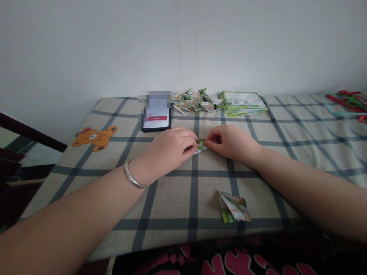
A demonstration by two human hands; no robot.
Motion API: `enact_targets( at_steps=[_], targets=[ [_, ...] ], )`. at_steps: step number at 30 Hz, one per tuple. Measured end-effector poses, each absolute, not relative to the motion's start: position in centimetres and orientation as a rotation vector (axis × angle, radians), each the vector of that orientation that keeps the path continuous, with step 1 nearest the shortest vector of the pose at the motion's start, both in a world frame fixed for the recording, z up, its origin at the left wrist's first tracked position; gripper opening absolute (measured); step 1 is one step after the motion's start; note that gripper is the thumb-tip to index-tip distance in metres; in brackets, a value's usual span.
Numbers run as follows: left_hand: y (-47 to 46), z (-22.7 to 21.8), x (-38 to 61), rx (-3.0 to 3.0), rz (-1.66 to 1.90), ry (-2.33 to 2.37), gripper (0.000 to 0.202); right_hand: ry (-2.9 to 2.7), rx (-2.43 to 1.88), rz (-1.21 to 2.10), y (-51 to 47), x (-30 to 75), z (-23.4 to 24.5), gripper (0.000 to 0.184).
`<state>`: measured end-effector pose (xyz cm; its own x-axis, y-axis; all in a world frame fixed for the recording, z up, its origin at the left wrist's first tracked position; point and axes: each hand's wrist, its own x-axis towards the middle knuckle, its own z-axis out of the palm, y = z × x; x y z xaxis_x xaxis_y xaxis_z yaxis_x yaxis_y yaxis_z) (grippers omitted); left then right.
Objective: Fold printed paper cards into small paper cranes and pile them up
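Note:
My left hand (171, 147) and my right hand (229, 142) meet at the middle of the table, both pinching a small folded piece of green printed paper (201, 146) that lies on the checked cloth (177, 194). The fingers of both hands are curled round it, so most of the paper is hidden. A silver bangle (132, 177) sits on my left wrist. Another folded paper piece (233, 207) lies nearer to me, close to the front edge.
A phone (157, 114) with a lit screen lies behind my hands. Beside it are several folded paper pieces (195, 101) and a stack of green leaflets (243, 102). Red and green strips (350, 101) lie at far right. A bear print (94, 138) marks the cloth's left side.

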<state>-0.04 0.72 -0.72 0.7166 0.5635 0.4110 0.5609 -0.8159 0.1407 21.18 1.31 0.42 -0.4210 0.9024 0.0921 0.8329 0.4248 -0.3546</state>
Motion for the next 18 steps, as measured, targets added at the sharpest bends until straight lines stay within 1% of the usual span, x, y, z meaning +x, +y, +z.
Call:
enact_targets(
  at_steps=[7,14,16,18],
  targets=[
    [0.6,-0.2,-0.4,2.957,0.551,0.886,0.018,-2.412,-1.49,0.335,1.3,21.2,0.3,0.018],
    [0.2,0.1,-0.4,2.996,0.442,0.915,0.018,-2.381,-1.449,0.406,1.5,21.6,0.0,0.015],
    [0.0,0.2,-0.4,3.006,0.424,0.937,0.017,-2.368,-1.398,0.439,1.8,22.1,-0.2,0.014],
    [0.0,0.2,-0.3,3.007,0.42,0.946,0.018,-2.387,-1.261,0.473,2.2,22.8,-0.2,0.012]
  ],
)
